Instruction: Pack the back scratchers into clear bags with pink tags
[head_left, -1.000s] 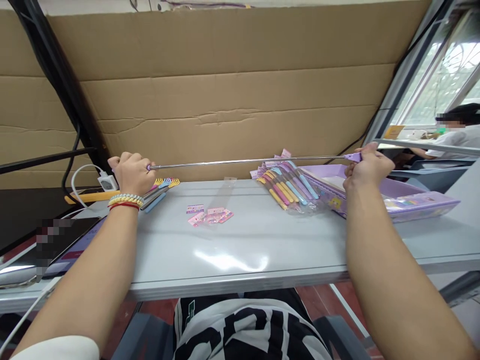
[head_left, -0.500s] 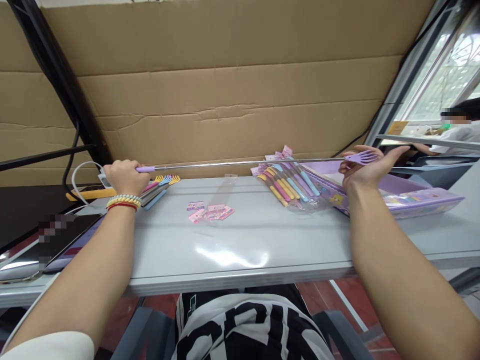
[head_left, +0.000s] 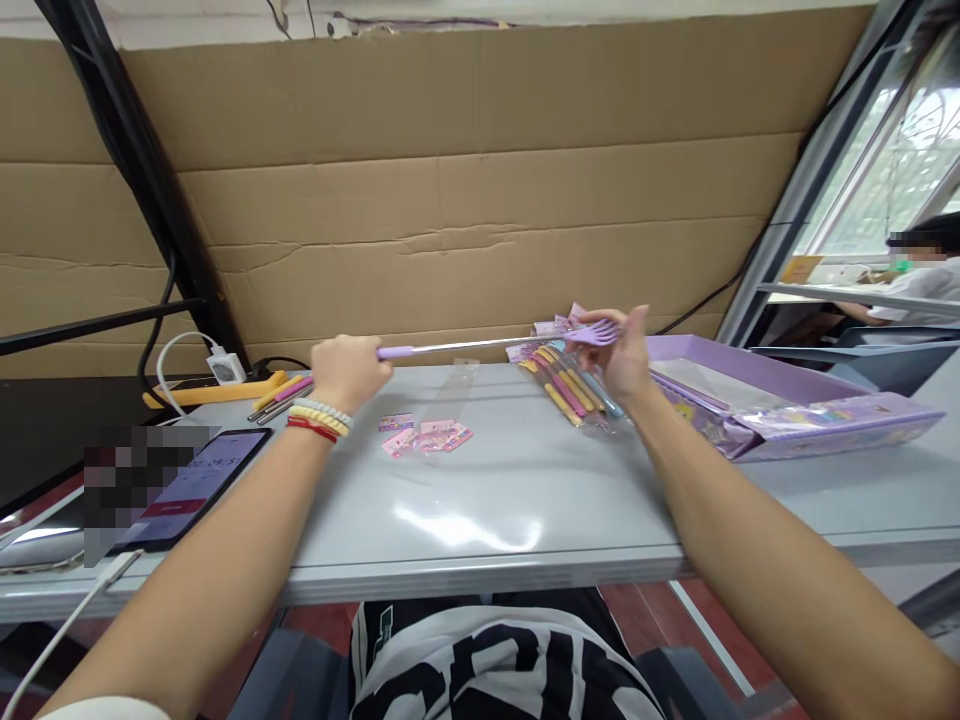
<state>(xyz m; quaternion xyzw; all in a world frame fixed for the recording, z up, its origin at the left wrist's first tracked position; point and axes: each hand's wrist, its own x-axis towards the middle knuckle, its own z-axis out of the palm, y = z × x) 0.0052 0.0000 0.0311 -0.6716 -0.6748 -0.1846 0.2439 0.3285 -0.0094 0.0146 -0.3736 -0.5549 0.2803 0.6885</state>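
Bringing both hands closer together than a moment ago, with the right hand (head_left: 626, 362) moving in from the right of the frame toward centre-right. Reading this as shortening a telescoping shaft, less metal showing now. Holding the purple stick (head_left: 472, 346) near-level across mid-frame, above the table (head_left: 585, 490). Closing the left hand (head_left: 347, 372) in a fist round the handle, left of centre. Keeping the right hand partly open at the claw end, thumb raised; not making out any firm pinch, so can't tell on grip there. Seeing wrapped sticks (head_left: 559, 388) just beside the right hand, pink labels (head_left: 436, 437) lower centre, purple box (head_left: 742, 362) at right. Also seeing loose sticks (head_left: 283, 400) beside the left hand, phone (head_left: 196, 482) lower left.
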